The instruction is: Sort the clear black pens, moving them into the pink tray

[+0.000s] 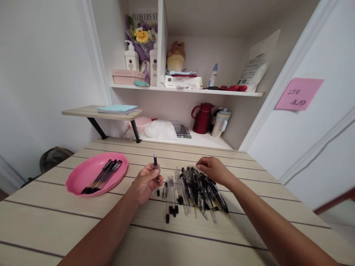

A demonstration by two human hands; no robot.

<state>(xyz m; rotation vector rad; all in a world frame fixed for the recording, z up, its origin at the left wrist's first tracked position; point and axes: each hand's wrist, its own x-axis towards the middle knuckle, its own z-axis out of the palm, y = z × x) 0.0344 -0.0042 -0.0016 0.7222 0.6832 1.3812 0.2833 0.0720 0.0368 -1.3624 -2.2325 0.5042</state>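
Note:
My left hand (146, 181) is closed around a black pen (155, 165) and holds it upright over the wooden table (83, 218). My right hand (213, 169) rests on the far end of a pile of pens (194, 190) lying loose in the middle of the table, its fingers curled on them. Whether it grips one I cannot tell. To the left a pink oval tray (83, 173) holds several black pens (103, 176) laid side by side.
A small raised shelf (102, 112) with notebooks stands at the back left. Behind the table, a niche holds a red jug (203, 118), a white cup and a plastic bag. A pink note (298, 94) sticks on the right wall.

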